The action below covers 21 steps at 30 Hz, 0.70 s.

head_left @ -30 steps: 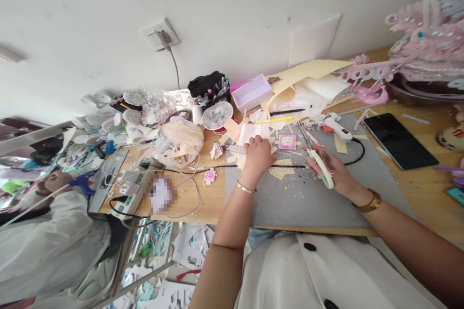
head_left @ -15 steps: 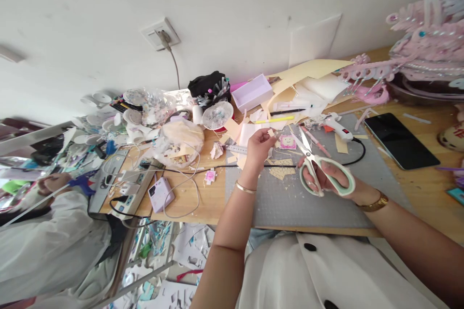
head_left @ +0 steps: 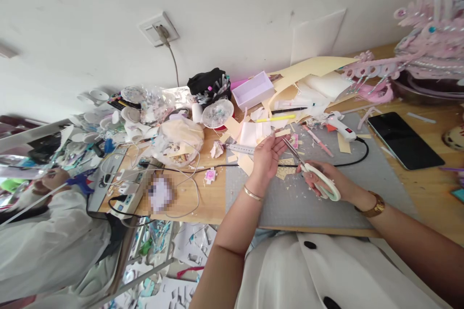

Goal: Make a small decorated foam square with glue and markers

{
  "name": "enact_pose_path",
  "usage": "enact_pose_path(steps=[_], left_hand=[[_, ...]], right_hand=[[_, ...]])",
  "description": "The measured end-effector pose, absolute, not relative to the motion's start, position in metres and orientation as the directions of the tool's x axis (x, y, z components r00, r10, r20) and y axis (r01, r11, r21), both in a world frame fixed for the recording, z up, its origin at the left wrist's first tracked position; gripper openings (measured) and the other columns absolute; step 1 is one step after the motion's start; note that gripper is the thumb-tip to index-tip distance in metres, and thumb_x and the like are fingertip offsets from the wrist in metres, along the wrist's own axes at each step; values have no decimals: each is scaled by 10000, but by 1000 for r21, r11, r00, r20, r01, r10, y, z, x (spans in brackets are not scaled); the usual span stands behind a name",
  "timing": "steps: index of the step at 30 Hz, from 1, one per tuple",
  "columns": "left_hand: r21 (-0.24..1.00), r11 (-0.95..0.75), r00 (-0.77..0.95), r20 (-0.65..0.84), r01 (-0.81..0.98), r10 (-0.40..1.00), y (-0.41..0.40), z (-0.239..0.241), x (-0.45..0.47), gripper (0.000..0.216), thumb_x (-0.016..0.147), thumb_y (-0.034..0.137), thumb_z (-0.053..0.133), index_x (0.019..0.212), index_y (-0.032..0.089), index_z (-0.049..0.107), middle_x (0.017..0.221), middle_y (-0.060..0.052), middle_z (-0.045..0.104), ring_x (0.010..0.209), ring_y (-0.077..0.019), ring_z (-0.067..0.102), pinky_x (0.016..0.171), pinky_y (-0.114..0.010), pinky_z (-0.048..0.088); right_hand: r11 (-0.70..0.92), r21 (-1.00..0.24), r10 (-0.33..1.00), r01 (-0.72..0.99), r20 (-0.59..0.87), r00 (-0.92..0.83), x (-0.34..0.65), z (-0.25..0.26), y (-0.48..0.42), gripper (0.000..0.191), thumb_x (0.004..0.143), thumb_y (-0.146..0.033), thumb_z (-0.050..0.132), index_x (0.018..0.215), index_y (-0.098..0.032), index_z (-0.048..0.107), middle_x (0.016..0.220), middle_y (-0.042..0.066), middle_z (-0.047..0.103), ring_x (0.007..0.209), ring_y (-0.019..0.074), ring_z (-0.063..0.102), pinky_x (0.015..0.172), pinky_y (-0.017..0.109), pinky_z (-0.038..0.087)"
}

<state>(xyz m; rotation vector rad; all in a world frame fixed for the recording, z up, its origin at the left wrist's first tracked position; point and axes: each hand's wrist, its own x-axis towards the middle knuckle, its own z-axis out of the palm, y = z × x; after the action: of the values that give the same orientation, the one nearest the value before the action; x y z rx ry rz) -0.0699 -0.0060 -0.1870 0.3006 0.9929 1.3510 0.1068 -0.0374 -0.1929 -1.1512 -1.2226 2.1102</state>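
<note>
My left hand (head_left: 267, 157) is raised above the grey cutting mat (head_left: 311, 198) and pinches a small tan paper strip (head_left: 282, 133) between its fingertips. My right hand (head_left: 321, 178) grips a pair of pale green scissors (head_left: 311, 171), with the blades pointing up and left toward the strip. The blade tips lie just below the strip. A small pink square card (head_left: 294, 141) shows behind the blades on the mat. Tan paper offcuts (head_left: 284, 168) lie on the mat under both hands.
A white glue gun (head_left: 339, 125) with a black cable lies behind my right hand. A dark phone (head_left: 406, 140) rests at the right. A pink ornament (head_left: 416, 53) stands far right. Cluttered bags, cups and a purple box (head_left: 253, 91) fill the back left. Another person in white (head_left: 43, 246) sits at left.
My left hand lifted off the mat with a small strip and turned palm up. My right hand raised the scissors, then brought the blades in under the strip.
</note>
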Motion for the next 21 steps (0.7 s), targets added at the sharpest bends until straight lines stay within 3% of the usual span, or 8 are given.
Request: enact_pose_path(steps=[4,11,17,21], left_hand=[[668,271,-75,-442,-693,894,-10,-184,-64,139,940,233,575,963,145,680,982,-133,762,1191,-275,677,1022,-412,515],[674,271,-71,-434,-688,898,-12,-185,-60,124,920,272,611,936,157,652,972,-120,758,1127,-272,706,989,-408,531],[763,180,-193,-372,-620,908,-5,-191,-76,239,909,365,666,840,184,525,752,-28,692,865,-224,767,889,-375,566],[819,161,-151,-288,-551,946,-4,-190,-83,280,813,320,770,933,191,552,703,24,676,721,-165,746,806,-313,574]], right_hand=[[-546,-838,714,-1,-464,-525,104,-192,-38,460,634,-517,829,869,-190,608,578,-58,535,416,85,506,354,209,416],[-553,-833,733,-19,-475,-487,103,-197,-38,408,668,-494,791,886,-197,614,573,-59,534,407,87,497,355,216,409],[-532,-846,720,41,-478,-503,107,-193,-38,450,642,-502,806,906,-187,624,573,-51,534,416,91,488,364,220,408],[-479,-876,727,47,-426,-539,109,-187,-37,490,663,-566,803,916,-188,618,607,-43,524,441,92,475,388,238,414]])
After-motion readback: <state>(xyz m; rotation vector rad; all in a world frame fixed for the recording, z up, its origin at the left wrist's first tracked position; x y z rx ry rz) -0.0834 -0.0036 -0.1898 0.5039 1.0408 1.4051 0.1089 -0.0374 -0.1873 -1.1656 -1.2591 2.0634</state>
